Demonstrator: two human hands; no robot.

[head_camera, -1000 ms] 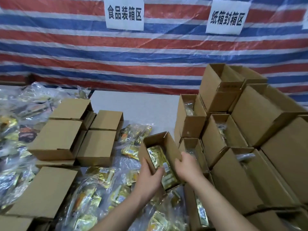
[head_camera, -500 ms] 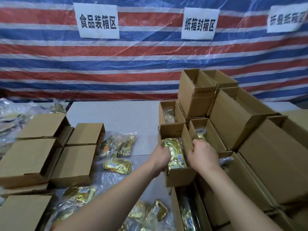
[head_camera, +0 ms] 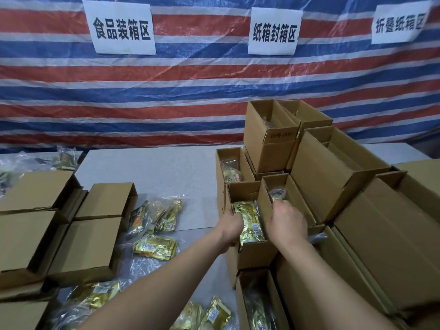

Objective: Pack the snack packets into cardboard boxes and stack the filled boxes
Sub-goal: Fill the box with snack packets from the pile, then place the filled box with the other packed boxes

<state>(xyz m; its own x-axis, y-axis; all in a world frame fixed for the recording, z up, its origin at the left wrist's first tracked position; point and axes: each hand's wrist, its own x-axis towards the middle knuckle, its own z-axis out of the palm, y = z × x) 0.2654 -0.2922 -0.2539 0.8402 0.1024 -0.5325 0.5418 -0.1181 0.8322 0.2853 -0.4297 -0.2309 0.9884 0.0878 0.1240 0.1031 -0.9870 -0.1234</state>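
- Gripping filled box (head_camera: pixel 252 252) from both sides: left hand (head_camera: pixel 232 226) curling fingers on its left wall, right hand (head_camera: pixel 287 225) clamping the right wall.
- Sitting atop the box stack (head_camera: pixel 333 186) at its left edge, long axis running near-to-far, gold packet (head_camera: pixel 248 222) lying inside.
- Crowding on the right and far side; leaving open bench (head_camera: pixel 152 170) to the left only.
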